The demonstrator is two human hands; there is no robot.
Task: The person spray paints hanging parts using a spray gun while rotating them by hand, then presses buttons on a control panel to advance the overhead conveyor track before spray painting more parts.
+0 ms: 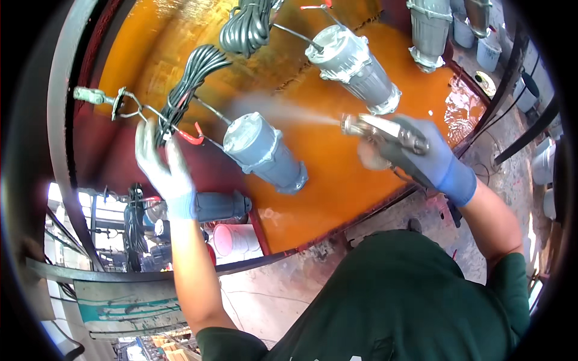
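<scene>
Taking the hanging grey pump body as the landmark: far to its left a metal hook assembly juts out before the orange booth wall. Just left of the pump, the left hand, in a pale grey glove, reaches up with its fingers loosely spread against a coil of black cable; whether they actually grip it cannot be told. A red hook sits between that hand and the pump. Right of the pump, a cone of paint mist streams toward its top from a spray gun. The right hand, in a blue glove, has its fingers wrapped tightly around the gun. Above and right of the landmark hangs a second grey pump, with a third pump farther right.
</scene>
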